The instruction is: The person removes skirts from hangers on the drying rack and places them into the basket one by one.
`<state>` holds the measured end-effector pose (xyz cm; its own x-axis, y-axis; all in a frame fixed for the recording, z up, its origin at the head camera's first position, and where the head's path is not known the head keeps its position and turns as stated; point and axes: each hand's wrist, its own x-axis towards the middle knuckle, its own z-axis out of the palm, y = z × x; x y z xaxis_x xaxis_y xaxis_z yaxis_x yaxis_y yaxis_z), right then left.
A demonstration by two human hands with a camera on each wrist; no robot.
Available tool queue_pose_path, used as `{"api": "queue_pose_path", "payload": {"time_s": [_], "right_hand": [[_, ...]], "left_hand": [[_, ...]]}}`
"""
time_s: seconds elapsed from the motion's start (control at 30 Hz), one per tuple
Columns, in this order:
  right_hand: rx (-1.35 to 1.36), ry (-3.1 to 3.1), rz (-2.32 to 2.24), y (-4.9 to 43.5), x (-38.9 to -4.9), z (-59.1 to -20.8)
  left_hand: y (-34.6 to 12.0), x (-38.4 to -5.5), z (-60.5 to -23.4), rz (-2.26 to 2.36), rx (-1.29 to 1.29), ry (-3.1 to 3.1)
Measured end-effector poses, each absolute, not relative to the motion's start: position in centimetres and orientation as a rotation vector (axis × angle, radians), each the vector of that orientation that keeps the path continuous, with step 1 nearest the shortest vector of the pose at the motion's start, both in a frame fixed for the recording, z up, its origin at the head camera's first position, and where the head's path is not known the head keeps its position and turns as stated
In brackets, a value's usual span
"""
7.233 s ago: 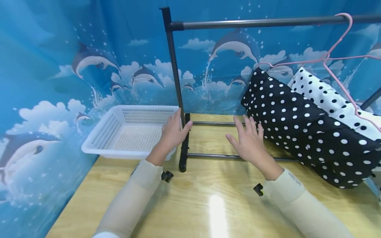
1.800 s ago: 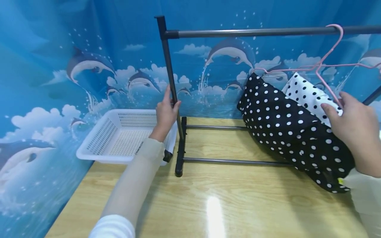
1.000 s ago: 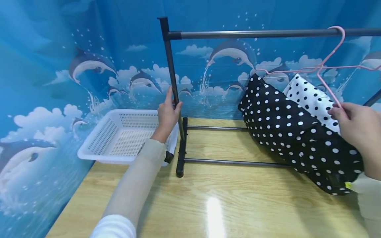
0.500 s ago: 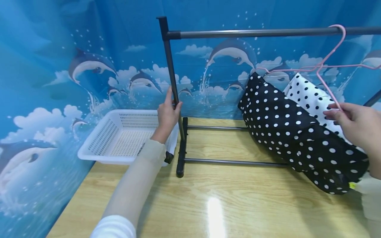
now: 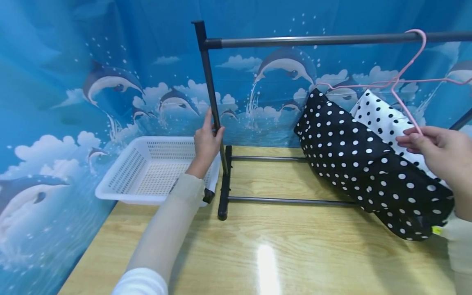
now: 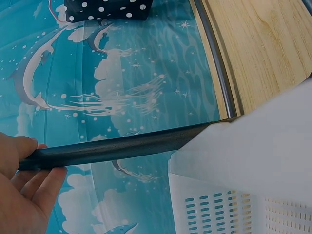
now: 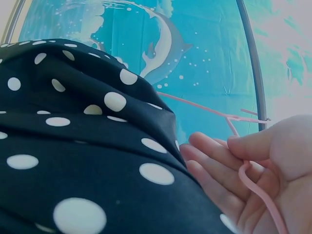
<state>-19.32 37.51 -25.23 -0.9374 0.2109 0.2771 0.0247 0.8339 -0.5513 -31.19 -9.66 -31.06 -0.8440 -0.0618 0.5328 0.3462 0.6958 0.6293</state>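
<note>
My left hand [image 5: 206, 145] grips the dark upright post [image 5: 208, 78] of a clothes rack. In the left wrist view the thumb lies over the post [image 6: 112, 146] and the fingers below it. My right hand [image 5: 444, 151] pinches the sloping arm of a pink hanger [image 5: 399, 77], whose hook sits over the rack's top bar [image 5: 313, 41]. Black cloth with white dots [image 5: 354, 159] hangs from the hanger's far end, in front of white cloth with black dots [image 5: 377, 112]. In the right wrist view the pink rod [image 7: 263, 195] runs between thumb and palm.
A white perforated plastic basket [image 5: 121, 190] stands left of the rack on the wooden table [image 5: 287, 241]. Two lower rails [image 5: 291, 200] cross behind the rack's foot. A blue dolphin-print curtain [image 5: 265, 102] hangs behind and along the left.
Both hands were earlier spread above the table; the left has taken hold of the post, the right of the hanger. Lately the right fingers have shifted slightly and the black cloth has swung a little.
</note>
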Motion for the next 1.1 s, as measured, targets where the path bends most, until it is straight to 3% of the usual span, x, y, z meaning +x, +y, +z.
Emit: {"api": "queue_pose_path", "payload": {"time_s": [1.1], "right_hand": [[-0.325,-2.547,1.08,36.2,-18.3,-24.5]], "left_hand": [[-9.6,-31.1,-31.3,-1.022,-0.219,-2.361]]}}
